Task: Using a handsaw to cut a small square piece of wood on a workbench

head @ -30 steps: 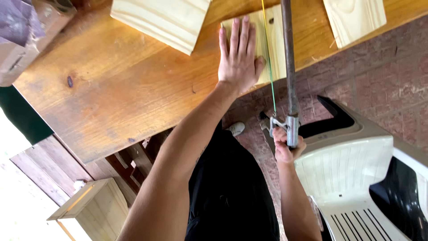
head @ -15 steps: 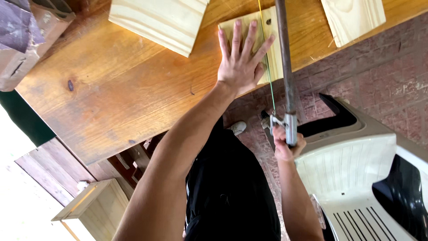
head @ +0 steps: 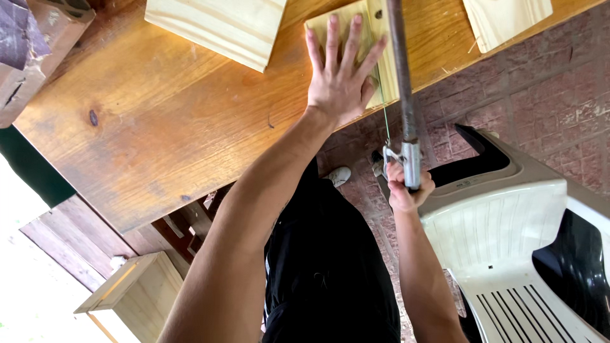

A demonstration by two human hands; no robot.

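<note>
- We see the left hand [head: 338, 75] pressed flat, palm down, on a pale, flat pine board [head: 376, 57] that lies at the edge of the orange-brown varnished wooden table [head: 159, 127]; its fingers [head: 332, 35] are spread apart and gripping nothing.
- The board reaches out from under those fingers toward the thumb side, where its end overhangs the table edge just past the thumb.
- We see the right hand [head: 406, 189] closed in a fist around the handle of a metal-framed hand saw [head: 404, 95]; its fingers are wrapped tight on the handle, below the table edge.
- The saw's dark frame bar runs up from the fist and crosses over the board just beside the left thumb; the thin blade [head: 384, 114] runs alongside it, between the thumb and the bar, and meets the board's edge.
- Beyond the left fingertips, on the little-finger side, lies a larger pale wooden slab [head: 216, 22] on the table, apart from the hand.
- Past the saw, well away from both hands, another pale wooden piece [head: 505, 19] rests at the table's edge.
- Just beside the right fist stands a white plastic chair [head: 502, 235] on the reddish brick floor [head: 540, 82].
- Under the left forearm, lower down, we see a small light wooden box [head: 136, 292].
</note>
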